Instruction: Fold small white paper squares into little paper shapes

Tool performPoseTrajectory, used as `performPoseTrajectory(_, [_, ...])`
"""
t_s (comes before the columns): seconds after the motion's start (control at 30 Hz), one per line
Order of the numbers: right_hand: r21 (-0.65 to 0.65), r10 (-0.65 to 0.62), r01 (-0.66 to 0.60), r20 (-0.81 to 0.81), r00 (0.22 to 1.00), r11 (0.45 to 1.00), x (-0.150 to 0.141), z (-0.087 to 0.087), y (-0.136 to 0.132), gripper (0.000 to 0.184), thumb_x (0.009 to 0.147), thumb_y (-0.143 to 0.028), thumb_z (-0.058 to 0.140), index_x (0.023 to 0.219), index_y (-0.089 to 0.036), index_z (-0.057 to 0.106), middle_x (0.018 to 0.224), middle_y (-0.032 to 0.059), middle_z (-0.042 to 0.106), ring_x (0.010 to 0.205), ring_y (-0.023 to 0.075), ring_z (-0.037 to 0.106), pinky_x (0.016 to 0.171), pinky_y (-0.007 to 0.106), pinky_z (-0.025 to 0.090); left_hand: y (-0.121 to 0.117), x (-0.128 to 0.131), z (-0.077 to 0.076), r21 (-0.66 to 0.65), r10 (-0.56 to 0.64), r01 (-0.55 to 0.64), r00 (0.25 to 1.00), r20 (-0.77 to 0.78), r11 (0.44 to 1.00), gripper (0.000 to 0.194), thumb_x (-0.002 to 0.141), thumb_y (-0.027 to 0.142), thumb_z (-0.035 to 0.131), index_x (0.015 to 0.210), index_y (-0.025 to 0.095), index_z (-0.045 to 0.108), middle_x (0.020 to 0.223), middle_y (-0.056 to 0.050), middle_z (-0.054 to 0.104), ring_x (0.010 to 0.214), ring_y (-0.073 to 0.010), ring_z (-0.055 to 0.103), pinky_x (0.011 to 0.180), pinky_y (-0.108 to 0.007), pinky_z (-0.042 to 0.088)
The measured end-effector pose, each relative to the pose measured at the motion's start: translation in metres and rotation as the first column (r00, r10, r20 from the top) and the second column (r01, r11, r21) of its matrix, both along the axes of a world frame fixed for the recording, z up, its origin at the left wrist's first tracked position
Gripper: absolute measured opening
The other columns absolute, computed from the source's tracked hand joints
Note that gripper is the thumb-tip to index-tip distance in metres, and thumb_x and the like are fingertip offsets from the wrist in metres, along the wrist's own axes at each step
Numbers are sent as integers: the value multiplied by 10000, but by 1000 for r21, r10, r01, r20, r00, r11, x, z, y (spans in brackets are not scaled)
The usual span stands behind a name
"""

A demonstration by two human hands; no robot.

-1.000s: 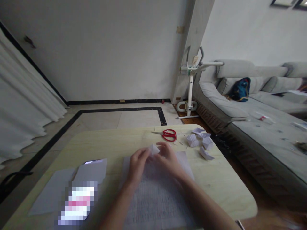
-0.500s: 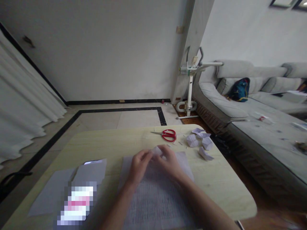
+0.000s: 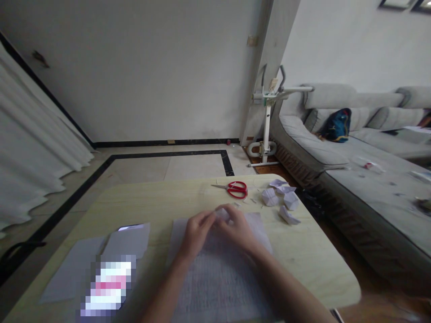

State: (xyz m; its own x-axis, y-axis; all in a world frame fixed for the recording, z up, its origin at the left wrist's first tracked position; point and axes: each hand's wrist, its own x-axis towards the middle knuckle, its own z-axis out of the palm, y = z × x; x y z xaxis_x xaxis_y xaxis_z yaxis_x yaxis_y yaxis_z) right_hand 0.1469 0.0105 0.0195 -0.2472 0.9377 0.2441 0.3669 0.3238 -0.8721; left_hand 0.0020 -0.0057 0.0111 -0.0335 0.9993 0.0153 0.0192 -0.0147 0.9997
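Between the fingertips of my left hand [image 3: 198, 228] and my right hand [image 3: 236, 227] is a small piece of white paper [image 3: 222, 214], partly hidden by the fingers. Both hands are closed on it from either side. Beneath them lies a large sheet with printed lines [image 3: 225, 278] on the wooden table. Beyond my hands rest red-handled scissors [image 3: 235, 189], blades pointing left. Several folded paper pieces [image 3: 270, 197] sit to the right of the scissors, with tiny paper scraps [image 3: 237, 204] nearby.
Blank white sheets [image 3: 126, 242] lie on the table's left side, beside a pixelated bright patch [image 3: 109, 287]. The light wooden table [image 3: 313, 255] has a rounded right corner. A grey sofa [image 3: 363, 202] and a white exercise machine [image 3: 267, 121] stand beyond it.
My hands have barely moved, with only slight finger motion around the small paper. Everything else lies as before.
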Motion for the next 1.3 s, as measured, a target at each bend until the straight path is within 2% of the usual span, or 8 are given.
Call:
performPoseTrajectory(0.1, [-7, -6, 6, -1, 1000, 1000, 1, 0, 1, 141, 796, -196, 584, 931, -186, 623, 807, 18, 638, 706, 152, 563, 616, 253, 445, 0, -1, 0, 3, 42, -42, 999, 5, 999, 251, 793, 360, 626, 862, 138, 720, 822, -53, 715, 768, -182, 631, 688, -249, 478])
performPoseTrajectory(0.33, [-46, 23, -25, -55, 998, 999, 4, -6, 4, 278, 772, -283, 650, 1017, -173, 580, 863, 28, 624, 681, 134, 570, 600, 246, 462, 2, -8, 5, -9, 212, -212, 977, 32, 977, 267, 790, 387, 618, 764, 129, 679, 675, -18, 650, 634, -136, 570, 606, -221, 445])
performPoseTrajectory(0.47, [-61, -16, 18, 30, 999, 998, -1, -5, 2, 165, 765, -302, 664, 854, -173, 613, 705, -4, 590, 626, 130, 536, 559, 231, 418, 0, -5, 9, -19, 185, -185, 983, -10, 982, 270, 787, 388, 619, 760, 127, 684, 641, -7, 629, 610, -130, 550, 575, -211, 429])
performPoseTrajectory(0.57, [-83, -12, 12, 0, 1000, 996, -1, -3, 2, 50, 790, -199, 587, 808, -165, 618, 699, 1, 600, 639, 133, 541, 572, 231, 418, -1, -4, 11, -22, 164, -165, 986, -26, 986, 271, 785, 386, 619, 798, 125, 692, 646, -13, 639, 624, -141, 570, 590, -217, 444])
performPoseTrajectory(0.77, [-160, -7, -17, -147, 989, 987, 2, -4, 7, 96, 800, -222, 559, 816, -149, 620, 739, 20, 634, 681, 152, 580, 597, 245, 445, 0, -2, 7, -50, 55, -58, 997, -48, 997, 250, 749, 364, 653, 831, 131, 690, 739, -33, 681, 680, -164, 609, 622, -226, 458])
performPoseTrajectory(1.1, [-179, -24, -16, -216, 976, 984, 3, -4, 8, 142, 823, -270, 559, 841, -157, 643, 735, 24, 662, 651, 146, 597, 567, 240, 465, -2, -1, 1, 28, 84, -81, 985, -152, 996, 258, 778, 398, 624, 724, 146, 627, 643, -1, 620, 621, -152, 579, 570, -218, 435])
performPoseTrajectory(1.2, [-146, -45, 17, -193, 980, 989, 3, -6, 9, 182, 842, -306, 556, 822, -151, 650, 703, 29, 655, 622, 146, 589, 556, 244, 463, -1, 1, 1, 27, 99, -97, 987, -126, 995, 257, 774, 406, 631, 787, 149, 621, 691, -7, 638, 642, -152, 597, 591, -224, 452])
performPoseTrajectory(1.3, [10, -83, 85, -131, 988, 996, 3, -7, 7, 147, 842, -262, 565, 853, -163, 673, 752, 45, 661, 655, 155, 589, 614, 271, 476, -1, 1, 2, 25, 162, -161, 986, -38, 987, 300, 778, 432, 626, 884, 152, 613, 732, -15, 658, 624, -141, 607, 578, -226, 464])
